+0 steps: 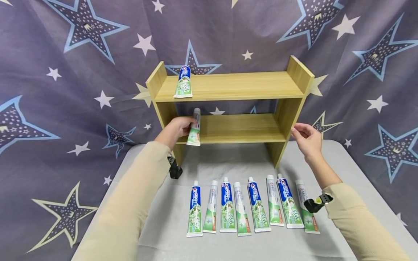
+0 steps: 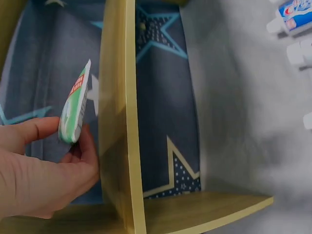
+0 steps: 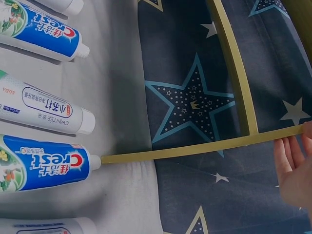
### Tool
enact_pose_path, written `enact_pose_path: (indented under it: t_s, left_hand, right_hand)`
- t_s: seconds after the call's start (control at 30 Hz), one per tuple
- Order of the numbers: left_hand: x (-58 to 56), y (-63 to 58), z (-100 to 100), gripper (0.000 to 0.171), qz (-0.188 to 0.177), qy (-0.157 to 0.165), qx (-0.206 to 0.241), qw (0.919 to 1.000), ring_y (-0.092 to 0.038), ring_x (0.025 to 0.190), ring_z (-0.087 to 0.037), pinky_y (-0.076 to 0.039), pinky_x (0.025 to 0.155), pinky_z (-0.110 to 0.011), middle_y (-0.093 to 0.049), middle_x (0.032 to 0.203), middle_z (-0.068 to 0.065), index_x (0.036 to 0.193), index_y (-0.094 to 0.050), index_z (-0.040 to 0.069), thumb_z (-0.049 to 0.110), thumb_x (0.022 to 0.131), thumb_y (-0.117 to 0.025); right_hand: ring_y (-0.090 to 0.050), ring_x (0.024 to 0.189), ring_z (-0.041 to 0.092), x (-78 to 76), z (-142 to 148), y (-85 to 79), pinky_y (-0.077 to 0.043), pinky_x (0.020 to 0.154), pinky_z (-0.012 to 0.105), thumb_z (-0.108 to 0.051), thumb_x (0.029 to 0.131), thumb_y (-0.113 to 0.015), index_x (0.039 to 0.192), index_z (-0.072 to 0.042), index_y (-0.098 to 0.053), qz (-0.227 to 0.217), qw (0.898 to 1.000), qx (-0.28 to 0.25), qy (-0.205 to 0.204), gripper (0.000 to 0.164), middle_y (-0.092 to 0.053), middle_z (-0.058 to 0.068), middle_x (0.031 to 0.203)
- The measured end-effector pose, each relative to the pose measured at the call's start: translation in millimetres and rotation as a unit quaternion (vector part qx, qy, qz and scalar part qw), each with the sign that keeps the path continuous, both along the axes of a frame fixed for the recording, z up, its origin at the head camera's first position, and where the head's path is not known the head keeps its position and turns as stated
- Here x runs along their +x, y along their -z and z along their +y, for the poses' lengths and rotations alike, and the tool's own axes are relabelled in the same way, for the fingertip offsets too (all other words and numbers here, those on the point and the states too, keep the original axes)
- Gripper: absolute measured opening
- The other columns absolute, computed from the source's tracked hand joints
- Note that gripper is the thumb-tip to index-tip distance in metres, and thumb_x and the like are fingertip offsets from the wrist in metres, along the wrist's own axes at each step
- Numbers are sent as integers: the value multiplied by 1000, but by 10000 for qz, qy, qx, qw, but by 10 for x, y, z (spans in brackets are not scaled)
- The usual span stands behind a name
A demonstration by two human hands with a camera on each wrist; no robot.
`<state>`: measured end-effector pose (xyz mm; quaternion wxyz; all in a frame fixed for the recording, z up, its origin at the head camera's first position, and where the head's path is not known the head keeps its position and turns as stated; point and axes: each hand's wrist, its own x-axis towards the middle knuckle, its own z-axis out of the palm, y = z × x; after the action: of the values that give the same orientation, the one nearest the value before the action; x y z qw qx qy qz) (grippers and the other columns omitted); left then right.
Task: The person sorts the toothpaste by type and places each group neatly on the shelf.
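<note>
My left hand [image 1: 179, 127] holds a white-and-green toothpaste tube [image 1: 194, 133] at the left of the wooden rack's lower shelf [image 1: 241, 128]. In the left wrist view, thumb and fingers pinch the tube [image 2: 75, 109] from both sides, its flat crimped end pointing outward. The cap end leans toward the back in the head view. On the upper shelf [image 1: 238, 86], a blue-and-green Crest toothpaste tube [image 1: 184, 82] lies near the left side. My right hand [image 1: 308, 142] touches the rack's right side panel [image 1: 292, 119] with its fingertips; nothing else is in it.
Several toothpaste tubes lie in a row on the grey tabletop [image 1: 163, 239] before the rack, blue Crest tubes [image 1: 195, 210] alternating with white-and-green ones [image 1: 241, 210]. Behind the rack hangs a star-patterned curtain [image 1: 114, 83]. The rack's side panels rise above its upper shelf.
</note>
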<state>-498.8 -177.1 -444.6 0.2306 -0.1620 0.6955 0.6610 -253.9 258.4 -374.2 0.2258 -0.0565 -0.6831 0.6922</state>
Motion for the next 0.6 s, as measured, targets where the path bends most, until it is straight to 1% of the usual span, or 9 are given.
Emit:
enact_pose_path:
  t_s: [0.03, 0.2, 0.3, 0.33, 0.4, 0.43, 0.47, 0.5, 0.6]
  left_hand:
    - [-172, 121, -33, 38, 3, -105, -96, 9999, -67, 95, -22, -58, 86, -34, -70, 105, -7, 112, -62, 3, 6, 75, -73]
    - [-1365, 1099, -367, 65, 69, -489, -830, 9953, -68, 85, -21, -61, 73, -37, -69, 101, -2, 110, -62, 6, 8, 51, -88]
    - [-1486, 1256, -430, 85, 291, -755, -1361, 9874, -69, 87, -22, -61, 70, -39, -66, 111, -2, 121, -57, 8, 13, 44, -92]
    - [-1434, 1229, -423, 92, 416, -888, -1585, 9825, -69, 86, -22, -61, 69, -39, -64, 114, -3, 124, -54, 8, 15, 41, -94]
    - [-1100, 961, -329, 104, 640, -1098, -2244, 9662, -67, 84, -22, -60, 63, -36, -59, 119, -6, 130, -46, 8, 23, 40, -95]
    - [-783, 689, -240, 107, 756, -1142, -2639, 9548, -66, 81, -20, -59, 61, -33, -56, 119, -7, 131, -43, 6, 27, 40, -95]
    - [-659, 583, -194, 110, 816, -1229, -3000, 9424, -64, 82, -20, -58, 60, -31, -54, 120, -8, 131, -40, 5, 29, 38, -95]
    - [-395, 352, -105, 107, 917, -1261, -3299, 9311, -63, 80, -20, -57, 58, -30, -52, 118, -10, 130, -39, 3, 29, 41, -93]
    - [419, -370, 182, 90, 990, -1029, -3901, 9096, -60, 89, -23, -58, 71, -29, -51, 121, -13, 129, -39, -3, 26, 57, -84]
  right_hand:
    - [-62, 67, -7, -2, -1, 0, -53, 64, 5, 2, 85, -66, 82, -20, -64, -15, 10000, -19, -19, 22, -66, -19, 72]
    - [-63, 67, -6, -9, -15, -11, -54, 64, 6, 1, 85, -67, 84, -18, -64, -136, 9998, -82, -95, 19, -67, -18, 73]
    - [-62, 66, -6, -24, -8, -3, -54, 63, 6, 1, 84, -67, 84, -17, -64, -136, 9999, -76, -60, 19, -67, -18, 73]
    - [-62, 66, -6, -28, -5, -2, -54, 63, 6, 1, 84, -67, 84, -17, -64, -141, 9999, -58, -47, 19, -67, -18, 73]
    - [-62, 66, -5, -33, -1, -1, -54, 63, 6, 1, 84, -67, 84, -17, -64, -136, 9999, -36, -21, 18, -67, -18, 73]
    - [-62, 67, -5, -38, 2, 6, -54, 63, 6, 1, 84, -68, 84, -17, -64, -120, 9999, -18, -7, 18, -66, -18, 73]
    - [-63, 67, -4, -37, 3, 3, -54, 63, 6, 0, 84, -68, 84, -17, -64, -128, 9999, -16, -6, 18, -66, -18, 73]
    - [-63, 68, -4, -37, 4, 0, -54, 63, 6, 0, 84, -68, 85, -17, -64, -134, 9999, -6, -3, 18, -66, -18, 73]
    - [-63, 68, -3, -37, 11, -3, -54, 62, 5, 0, 84, -68, 85, -17, -64, -148, 9999, 4, -1, 18, -66, -17, 74]
